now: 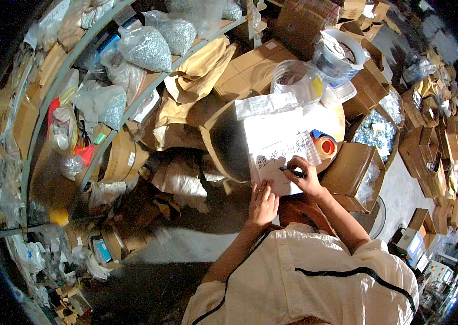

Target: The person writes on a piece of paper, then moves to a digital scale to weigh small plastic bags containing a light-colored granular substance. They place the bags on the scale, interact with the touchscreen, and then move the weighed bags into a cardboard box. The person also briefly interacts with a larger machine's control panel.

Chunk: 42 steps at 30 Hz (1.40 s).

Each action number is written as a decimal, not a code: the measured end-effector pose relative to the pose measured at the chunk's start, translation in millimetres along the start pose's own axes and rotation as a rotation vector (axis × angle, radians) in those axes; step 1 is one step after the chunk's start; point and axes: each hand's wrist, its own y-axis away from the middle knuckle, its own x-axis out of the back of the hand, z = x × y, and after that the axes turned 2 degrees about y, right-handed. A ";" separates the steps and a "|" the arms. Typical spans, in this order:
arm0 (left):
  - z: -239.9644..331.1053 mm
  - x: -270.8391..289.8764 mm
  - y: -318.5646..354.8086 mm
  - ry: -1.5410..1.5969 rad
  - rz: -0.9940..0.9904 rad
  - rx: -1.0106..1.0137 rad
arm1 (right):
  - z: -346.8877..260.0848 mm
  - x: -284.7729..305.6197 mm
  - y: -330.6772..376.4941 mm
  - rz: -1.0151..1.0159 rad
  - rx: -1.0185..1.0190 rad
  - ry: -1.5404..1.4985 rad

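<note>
In front of me lies a white sheet of paper with large black handwriting across its lower half. My right hand grips a black marker pen, its tip close to the paper under the written line. Resting on the sheet's lower left corner is my left hand, fingers stretched out and holding nothing. Just right of the writing sits an orange tape roll with a blue part. A plastic-wrapped strip covers the paper's top edge.
Beyond the paper stand a see-through round tub and a white bucket. An open cardboard box is close to my right forearm. On the left, a metal shelf carries bags of small metal parts. More boxes and machinery are at right.
</note>
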 end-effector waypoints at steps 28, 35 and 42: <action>-2.4 12.0 -12.8 0.066 0.082 0.030 | 4.4 8.6 -1.8 0.049 -0.007 0.020; -0.2 15.0 -15.0 0.056 0.024 0.049 | 18.4 8.9 -1.5 0.040 0.047 0.087; -2.3 14.2 -14.6 0.152 0.087 0.029 | 13.6 13.5 -2.0 0.074 0.029 0.087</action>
